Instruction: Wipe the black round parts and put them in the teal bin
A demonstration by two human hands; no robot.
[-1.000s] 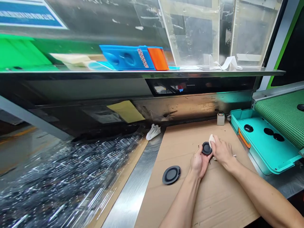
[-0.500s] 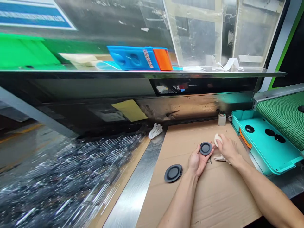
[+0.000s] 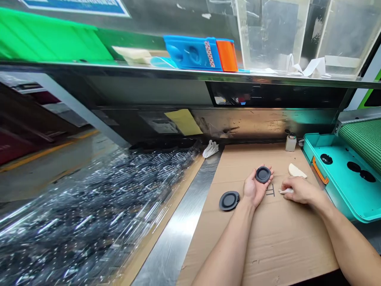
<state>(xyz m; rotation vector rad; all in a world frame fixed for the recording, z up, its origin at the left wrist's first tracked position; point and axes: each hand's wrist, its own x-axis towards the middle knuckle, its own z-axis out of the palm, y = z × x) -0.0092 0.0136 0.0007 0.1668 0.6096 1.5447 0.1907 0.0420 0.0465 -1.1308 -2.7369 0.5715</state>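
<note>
My left hand point(image 3: 255, 188) is palm up and holds a small dark grey round disc point(image 3: 263, 174) with a raised ring, its fingers and thumb about the rim. To the right, the closed fingers of my right hand point(image 3: 299, 190) pinch a crumpled white cloth point(image 3: 286, 191) just above or on the cardboard; most of the cloth is hidden. A cream half-round pad point(image 3: 297, 171) lies behind that hand, apart from it. Left of my left wrist, a second, larger-looking dark disc point(image 3: 229, 201) rests flat on the cardboard sheet point(image 3: 262, 246).
A teal tray point(image 3: 342, 190) with black round pieces stands at the right by a green conveyor belt point(image 3: 363, 137). A small bottle point(image 3: 291, 142) stands at the back. Dark parts in clear plastic point(image 3: 89, 210) fill the left. A metal shelf point(image 3: 184, 72) hangs above.
My right hand has let go of the cream pad, which now lies on the cardboard, and has taken hold of the white cloth. The disc stays in my left hand. The camera view has shifted.
</note>
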